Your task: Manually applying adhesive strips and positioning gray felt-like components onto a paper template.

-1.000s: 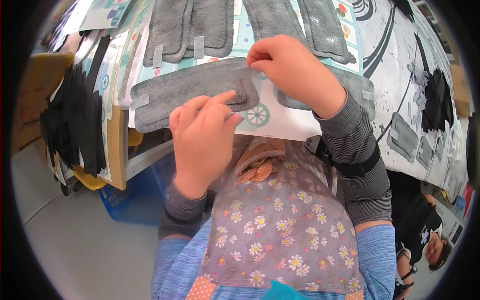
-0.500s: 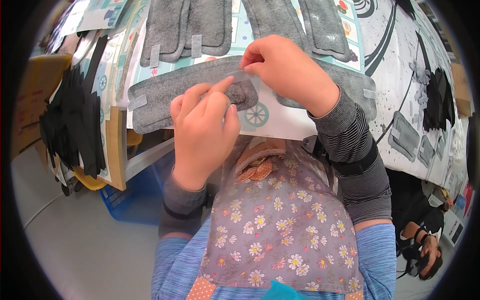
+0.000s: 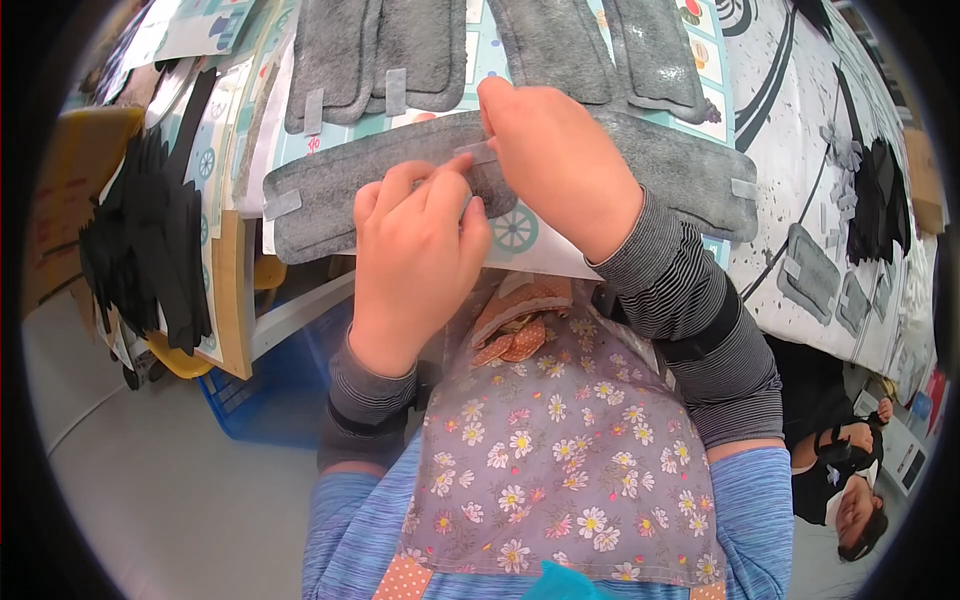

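A cluttered bench (image 3: 800,150) under a printed cloth fills the view. At its near edge lies a long grey felt strip (image 3: 330,195), long axis running left to right, ends pointing sideways. The left hand (image 3: 415,255) presses it, fingertips pinched on a small grey tab (image 3: 478,153); the right hand (image 3: 560,160) pinches there too. More grey pieces (image 3: 380,50) lie beyond, black strips (image 3: 150,250) hang left.

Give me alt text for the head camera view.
Both hands, left hand and right hand, press a small light strip onto a long grey felt piece at a table edge. More grey pieces lie beyond; black pieces hang at left.
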{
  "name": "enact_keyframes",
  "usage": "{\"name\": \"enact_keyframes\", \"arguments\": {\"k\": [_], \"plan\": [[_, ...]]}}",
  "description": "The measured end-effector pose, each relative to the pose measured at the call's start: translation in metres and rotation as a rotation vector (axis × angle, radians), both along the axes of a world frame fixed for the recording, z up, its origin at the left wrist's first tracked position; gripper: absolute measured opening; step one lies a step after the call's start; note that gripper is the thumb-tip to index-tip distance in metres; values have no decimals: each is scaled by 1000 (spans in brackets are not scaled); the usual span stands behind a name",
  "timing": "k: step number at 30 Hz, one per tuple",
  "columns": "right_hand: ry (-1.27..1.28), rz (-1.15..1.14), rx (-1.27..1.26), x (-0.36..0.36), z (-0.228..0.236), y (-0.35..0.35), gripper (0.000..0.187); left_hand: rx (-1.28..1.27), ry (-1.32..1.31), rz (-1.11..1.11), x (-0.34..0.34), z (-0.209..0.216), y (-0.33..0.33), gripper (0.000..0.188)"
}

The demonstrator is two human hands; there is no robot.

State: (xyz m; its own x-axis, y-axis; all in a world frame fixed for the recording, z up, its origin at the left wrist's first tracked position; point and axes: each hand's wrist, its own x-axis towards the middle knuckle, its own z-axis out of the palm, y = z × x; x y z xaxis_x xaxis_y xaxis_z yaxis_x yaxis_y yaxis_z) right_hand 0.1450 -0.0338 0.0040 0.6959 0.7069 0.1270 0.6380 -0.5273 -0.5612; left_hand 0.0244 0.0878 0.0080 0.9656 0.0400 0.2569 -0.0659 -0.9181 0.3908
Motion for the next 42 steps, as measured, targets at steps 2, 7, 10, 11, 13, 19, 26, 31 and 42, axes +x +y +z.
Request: {"name": "enact_keyframes", "arguments": {"k": [2, 7, 10, 11, 13, 19, 26, 31, 42], "plan": [[-61, -4, 1, -2, 2, -1, 16, 15, -20, -8, 0, 0, 0, 20], [-207, -15, 57, -2, -2, -7, 20, 15, -10, 2, 2, 3, -5, 13], [-223, -49, -25, -5, 7, -13, 22, -34, -76, 4, 0, 4, -2, 10], [-318, -28, 132, -6, 22, -17, 18, -68, -157, -4, 0, 3, -1, 9], [-413, -7, 288, -12, 40, -31, 14, -306, -188, 68, -9, 8, -7, 7], [179, -1, 413, -50, 36, -83, 12, -716, -163, -2, -19, 14, -26, 4], [290, -72, 370, -49, 30, -102, 10, -520, -216, -44, -11, 3, -45, 9], [280, -382, 239, -14, 39, -98, 15, -339, -333, -62, -4, -2, -45, 11], [157, -213, -38, 20, 16, -83, 17, -136, -235, -82, 13, -9, -46, 7]]}}
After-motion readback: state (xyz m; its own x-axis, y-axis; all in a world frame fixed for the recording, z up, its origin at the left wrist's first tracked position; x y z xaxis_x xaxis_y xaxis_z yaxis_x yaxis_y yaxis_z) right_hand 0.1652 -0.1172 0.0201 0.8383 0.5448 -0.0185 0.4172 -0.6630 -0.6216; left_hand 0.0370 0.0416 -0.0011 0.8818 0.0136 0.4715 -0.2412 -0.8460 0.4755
